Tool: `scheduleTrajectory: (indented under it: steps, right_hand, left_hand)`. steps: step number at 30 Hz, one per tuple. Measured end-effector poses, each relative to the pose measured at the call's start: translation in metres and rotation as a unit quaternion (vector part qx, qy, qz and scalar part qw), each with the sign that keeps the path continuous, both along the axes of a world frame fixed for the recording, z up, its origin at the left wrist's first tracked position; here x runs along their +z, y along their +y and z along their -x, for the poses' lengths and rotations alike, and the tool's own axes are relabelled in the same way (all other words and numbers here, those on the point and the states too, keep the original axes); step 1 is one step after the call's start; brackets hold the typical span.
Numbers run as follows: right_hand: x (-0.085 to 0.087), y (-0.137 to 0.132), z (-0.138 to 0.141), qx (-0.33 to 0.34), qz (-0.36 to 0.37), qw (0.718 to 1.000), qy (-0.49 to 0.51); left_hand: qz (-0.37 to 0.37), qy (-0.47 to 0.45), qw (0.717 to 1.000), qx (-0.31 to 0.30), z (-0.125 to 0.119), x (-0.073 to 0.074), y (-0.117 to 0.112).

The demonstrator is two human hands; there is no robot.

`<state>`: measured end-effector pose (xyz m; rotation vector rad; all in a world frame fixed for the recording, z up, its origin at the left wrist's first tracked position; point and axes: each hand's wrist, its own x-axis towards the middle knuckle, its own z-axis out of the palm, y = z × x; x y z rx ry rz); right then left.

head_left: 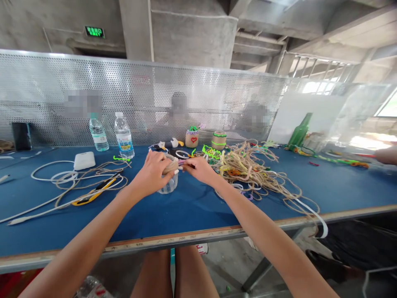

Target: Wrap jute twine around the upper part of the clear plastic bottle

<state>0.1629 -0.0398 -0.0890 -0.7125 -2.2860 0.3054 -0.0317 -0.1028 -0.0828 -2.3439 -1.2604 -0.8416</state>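
My left hand (pixel 151 174) grips the top of a clear plastic cup (pixel 167 185), which is wound with jute twine (pixel 170 165) near its upper end. My right hand (pixel 200 170) comes in from the right and pinches a thin purple pipe cleaner (pixel 185 163) against the twine. The fingers of both hands nearly meet there and hide part of the winding. A large tangled heap of loose jute twine (pixel 245 169) lies just beyond my right hand.
The blue worktable (pixel 192 211) holds a coiled white cable (pixel 52 178), a yellow utility knife (pixel 93 192), water bottles (pixel 124 136), twine-wrapped jars (pixel 219 140) and a green glass bottle (pixel 299 131). A perforated metal screen (pixel 139 91) stands behind. A co-worker's arm (pixel 386 155) enters at right.
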Motion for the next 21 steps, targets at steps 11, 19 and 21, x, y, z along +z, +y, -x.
scheduleTrajectory:
  steps: [11,19,21]
  right_hand:
    - [0.003,-0.015,0.008,0.036,0.049,0.997,0.058]
    - [0.002,-0.015,0.009,0.040,0.063,0.995,0.062]
    - [0.002,-0.016,0.009,0.050,0.060,0.995,0.056]
  left_hand:
    - [0.183,-0.084,0.972,-0.122,0.020,0.015,-0.003]
    - [0.023,0.017,0.998,-0.063,0.006,0.012,-0.011]
    - [0.011,0.028,0.999,-0.038,0.002,0.014,-0.016]
